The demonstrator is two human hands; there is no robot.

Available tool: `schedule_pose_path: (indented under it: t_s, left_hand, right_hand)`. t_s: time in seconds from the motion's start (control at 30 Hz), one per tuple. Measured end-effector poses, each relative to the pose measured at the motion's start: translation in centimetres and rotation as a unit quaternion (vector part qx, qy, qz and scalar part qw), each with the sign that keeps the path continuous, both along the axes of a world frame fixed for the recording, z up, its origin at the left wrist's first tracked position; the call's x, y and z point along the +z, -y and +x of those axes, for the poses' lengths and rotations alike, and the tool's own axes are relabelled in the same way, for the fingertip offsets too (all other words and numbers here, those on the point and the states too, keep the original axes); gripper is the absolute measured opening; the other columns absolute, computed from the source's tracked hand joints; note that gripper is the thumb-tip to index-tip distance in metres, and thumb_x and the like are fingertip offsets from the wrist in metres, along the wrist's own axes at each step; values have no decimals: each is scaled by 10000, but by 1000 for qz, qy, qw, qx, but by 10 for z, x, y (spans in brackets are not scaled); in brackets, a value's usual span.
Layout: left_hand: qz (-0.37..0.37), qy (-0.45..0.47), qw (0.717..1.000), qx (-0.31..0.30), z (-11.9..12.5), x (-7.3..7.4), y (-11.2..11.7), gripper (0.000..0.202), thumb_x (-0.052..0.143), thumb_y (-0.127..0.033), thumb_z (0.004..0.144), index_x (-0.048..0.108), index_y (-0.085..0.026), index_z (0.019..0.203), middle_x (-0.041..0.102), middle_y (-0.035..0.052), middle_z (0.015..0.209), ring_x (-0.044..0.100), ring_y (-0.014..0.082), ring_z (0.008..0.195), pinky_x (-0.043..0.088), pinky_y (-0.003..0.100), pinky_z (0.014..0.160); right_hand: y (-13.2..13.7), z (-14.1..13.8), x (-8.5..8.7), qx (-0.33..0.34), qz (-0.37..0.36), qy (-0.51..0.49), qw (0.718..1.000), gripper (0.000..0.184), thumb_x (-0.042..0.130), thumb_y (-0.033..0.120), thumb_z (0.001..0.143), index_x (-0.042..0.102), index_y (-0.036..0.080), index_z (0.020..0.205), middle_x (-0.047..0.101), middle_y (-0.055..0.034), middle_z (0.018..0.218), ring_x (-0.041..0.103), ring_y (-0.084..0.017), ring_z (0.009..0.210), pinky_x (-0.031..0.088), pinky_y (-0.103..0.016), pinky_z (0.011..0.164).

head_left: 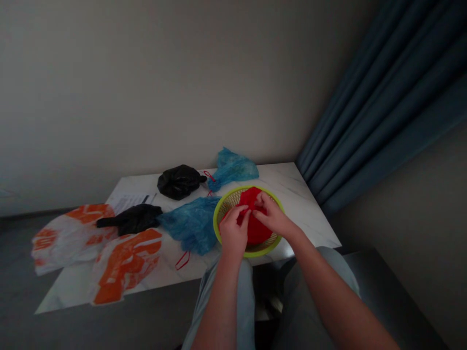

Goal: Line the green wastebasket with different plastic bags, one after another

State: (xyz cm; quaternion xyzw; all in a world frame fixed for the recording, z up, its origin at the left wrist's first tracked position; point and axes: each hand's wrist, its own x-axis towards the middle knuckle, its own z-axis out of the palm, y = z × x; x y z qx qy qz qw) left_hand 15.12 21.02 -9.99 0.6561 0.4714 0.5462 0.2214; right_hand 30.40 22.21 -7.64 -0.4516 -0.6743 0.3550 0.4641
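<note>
Head view showed the left hand (233,233) and right hand (274,216) close together, fingers pinching the bunched top of a red bag (254,228) sitting in a green basket (217,218) on the table (299,206), with two blue bags (191,226), two black bags (178,182) and two orange-printed white bags (126,267) lying outside it

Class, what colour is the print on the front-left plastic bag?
Orange, on the white plastic bag, best in the head view.

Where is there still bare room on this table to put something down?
Right of the green basket, the white marble table is bare up to its edge. The left is crowded: black bags, blue bags and orange-printed bags fill it.
</note>
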Motion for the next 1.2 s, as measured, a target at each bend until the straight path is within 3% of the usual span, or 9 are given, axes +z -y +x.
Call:
schedule_pose_path:
  t_s: [0.07, 0.17, 0.33, 0.47, 0.67, 0.8, 1.0, 1.2]
  left_hand:
    - [-2, 0, 1000, 13, -3, 0, -3, 135, 650, -232, 880, 737, -223, 983, 747, 66, 976, 700, 211, 913, 545, 387, 867]
    - [-19, -14, 1000, -6, -8, 1, -7, 141, 653, -212, 866, 755, -228, 961, 747, 68, 945, 701, 221, 875, 551, 397, 836]
    - [-37, -46, 996, -61, -17, 7, -12, 159, 627, -188, 867, 762, -227, 943, 745, 70, 931, 700, 230, 867, 547, 415, 849]
    - [-46, -41, 995, -75, -20, 9, -12, 157, 623, -155, 845, 756, -222, 897, 732, 63, 874, 683, 226, 806, 543, 399, 799]
    - [-56, -23, 995, -74, -28, 5, -16, 121, 645, -154, 823, 740, -222, 788, 720, 54, 791, 657, 219, 723, 533, 396, 778]
    - [-62, -49, 995, -56, -34, 8, -14, 153, 587, -203, 894, 730, -222, 947, 751, 57, 936, 689, 223, 859, 532, 392, 843]
    - [-70, -124, 987, -78, -29, 13, -9, 212, 522, -119, 902, 700, -215, 964, 737, 53, 970, 683, 199, 920, 518, 360, 884]
    - [-104, -178, 972, -113, -31, 22, -9, 240, 482, -76, 879, 680, -211, 885, 720, 65, 917, 667, 207, 842, 497, 354, 819]
  right_hand:
    - [1, 5, 2, 32, 32, 70, 996, 203, 562, 54, 732, 487, 234, 788, 525, 19, 768, 459, -166, 714, 372, -292, 684]
    - [0, 11, 2, 49, 84, 130, 987, 236, 496, 0, 729, 546, 231, 728, 593, -21, 800, 526, -198, 796, 412, -337, 761]
    - [3, 13, -1, 30, 141, 144, 979, 271, 520, 48, 832, 694, 249, 786, 697, -67, 1016, 615, -234, 966, 463, -420, 900]
    - [6, 10, -1, 23, 163, 153, 974, 276, 545, 87, 867, 748, 273, 856, 724, -60, 1038, 638, -240, 975, 480, -447, 914]
    - [7, 4, 1, 51, 178, 206, 961, 266, 580, 58, 843, 744, 268, 832, 742, -43, 999, 644, -237, 950, 469, -440, 921]
    - [7, -1, 0, 108, 139, 254, 951, 281, 571, -4, 808, 721, 233, 828, 740, -30, 876, 662, -211, 869, 484, -393, 871]
    - [12, -6, 0, 112, 162, 273, 942, 267, 567, -9, 820, 714, 210, 862, 737, -28, 884, 661, -193, 881, 490, -371, 898]
    - [13, -4, 1, 53, 225, 238, 944, 234, 567, 49, 867, 719, 227, 845, 722, -41, 961, 635, -209, 955, 511, -386, 895]
